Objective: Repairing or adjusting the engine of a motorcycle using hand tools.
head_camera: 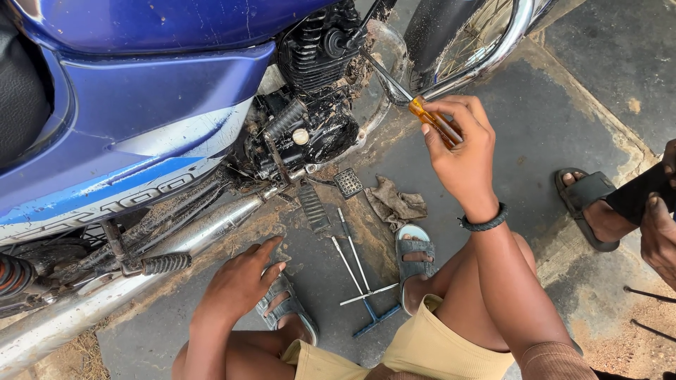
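Note:
A blue motorcycle (134, 112) stands in front of me with its black engine (317, 91) exposed. My right hand (461, 151) grips the amber handle of a long screwdriver (398, 88), whose shaft reaches up-left to the top of the engine. My left hand (243, 281) hangs loose with fingers apart above my left knee, close to the chrome exhaust pipe (204, 229) and the rubber footpeg (165, 264). It holds nothing.
On the concrete lie a cross-shaped wrench (362, 288), a dirty rag (398, 204) and a foot pedal (348, 183). My sandalled feet (415, 257) flank the tools. Another person's sandalled foot (588, 207) and hand (658, 232) show at the right edge.

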